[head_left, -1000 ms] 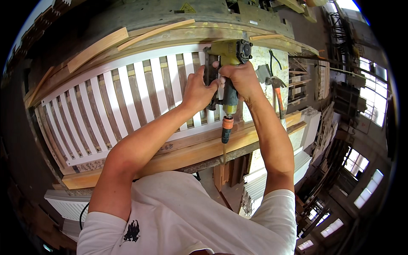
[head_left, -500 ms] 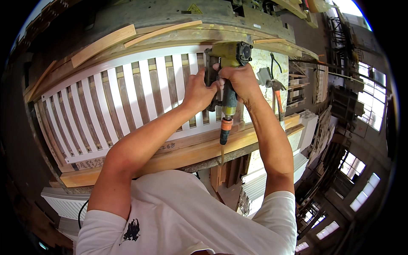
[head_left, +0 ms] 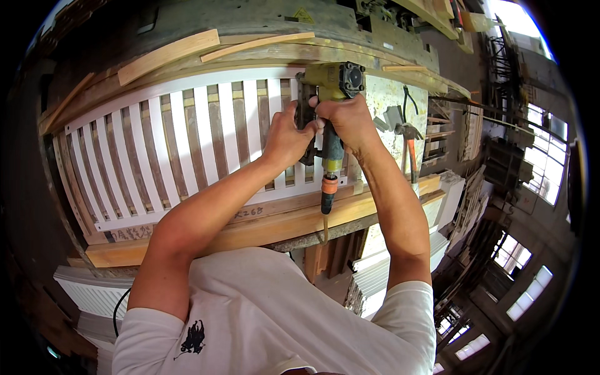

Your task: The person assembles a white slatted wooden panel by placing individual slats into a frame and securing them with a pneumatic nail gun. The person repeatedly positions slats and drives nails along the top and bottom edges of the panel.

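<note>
A yellow-green and black air nail gun [head_left: 331,80] is over the right end of a white slatted panel [head_left: 199,119]. My right hand [head_left: 350,122] is wrapped round its dark handle, below the head. Closed at the gun's dark magazine is my left hand [head_left: 289,134], with its thumb and fingertips close to my right fingers. Whether a small part is pinched there is hidden. From the handle's end an orange-and-black hose coupling [head_left: 329,189] points toward me, with a thin hose below it. The gun's nose and its contact with the panel cannot be made out.
The panel lies on a wooden bench with a timber front rail [head_left: 250,232]. Loose wood strips [head_left: 169,56] rest along the far edge. Right of the gun lies a hammer [head_left: 410,147] with an orange handle. White slats [head_left: 375,275] are stacked below the bench's right side.
The view has shifted slightly, so the panel and bench appear turned a little. Both hands keep their hold on the nail gun, which stays near the panel's right end.
</note>
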`<state>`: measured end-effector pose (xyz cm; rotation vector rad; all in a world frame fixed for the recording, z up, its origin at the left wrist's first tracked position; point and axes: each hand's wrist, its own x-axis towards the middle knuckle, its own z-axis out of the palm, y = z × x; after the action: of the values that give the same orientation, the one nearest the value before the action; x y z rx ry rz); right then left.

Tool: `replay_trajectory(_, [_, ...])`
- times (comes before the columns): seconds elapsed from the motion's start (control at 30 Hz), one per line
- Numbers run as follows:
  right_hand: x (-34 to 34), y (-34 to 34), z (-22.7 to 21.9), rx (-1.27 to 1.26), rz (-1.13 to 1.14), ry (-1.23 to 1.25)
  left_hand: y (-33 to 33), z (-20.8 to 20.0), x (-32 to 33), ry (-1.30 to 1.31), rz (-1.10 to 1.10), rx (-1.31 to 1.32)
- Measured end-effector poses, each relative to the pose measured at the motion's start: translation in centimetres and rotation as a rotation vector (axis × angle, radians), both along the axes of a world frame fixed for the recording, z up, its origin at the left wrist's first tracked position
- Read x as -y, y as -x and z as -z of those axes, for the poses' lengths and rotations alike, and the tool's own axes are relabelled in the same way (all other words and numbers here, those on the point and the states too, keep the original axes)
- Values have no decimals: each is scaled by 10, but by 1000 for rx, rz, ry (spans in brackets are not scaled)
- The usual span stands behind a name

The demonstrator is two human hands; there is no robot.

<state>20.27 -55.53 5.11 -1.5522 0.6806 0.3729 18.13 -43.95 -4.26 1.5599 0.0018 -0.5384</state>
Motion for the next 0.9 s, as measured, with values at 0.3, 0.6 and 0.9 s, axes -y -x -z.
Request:
replay_trajectory(0.3, [-20, -2, 1, 5, -32, -98, 2, -2, -24, 18, -51, 26])
replay_trajectory(0.6, [-29, -1, 5, 39, -73, -45, 4, -6, -31, 88, -95, 53])
replay_trajectory(0.9, [-35, -4, 4, 17, -60, -44, 3, -2, -37, 20, -83, 21])
